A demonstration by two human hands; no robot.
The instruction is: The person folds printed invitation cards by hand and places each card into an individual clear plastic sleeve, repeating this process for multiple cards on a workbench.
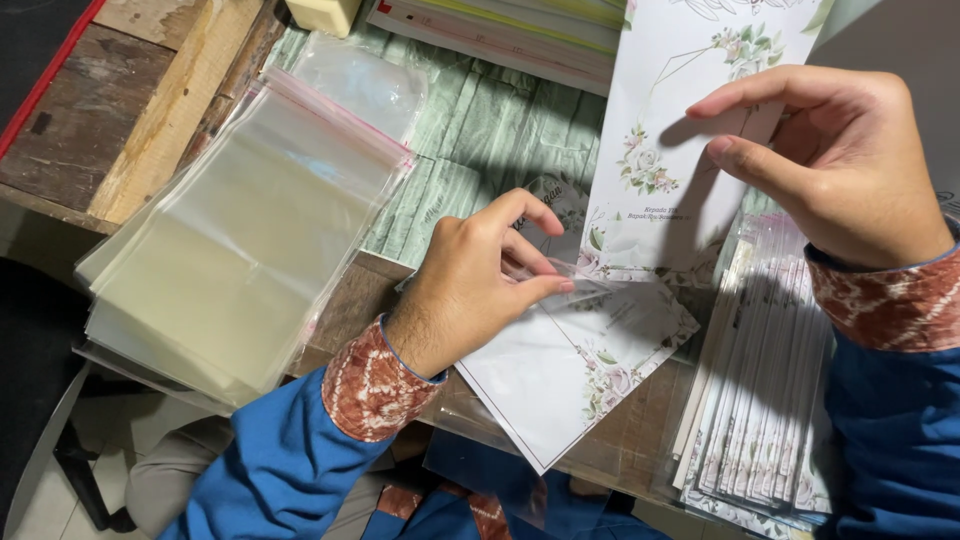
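Even indoor light from above, fairly bright. Soft shadow of right hand [850,165] falls across card [665,150]. Mild glare on plastic sleeves [240,240]. Focus sharp mid-frame, floor at bottom left corner dim, slightly soft.

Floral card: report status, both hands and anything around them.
Right hand pinches floral card at its edge. Left hand pinches open clear sleeve at card's lower end. Stack of empty sleeves left, packed cards right.
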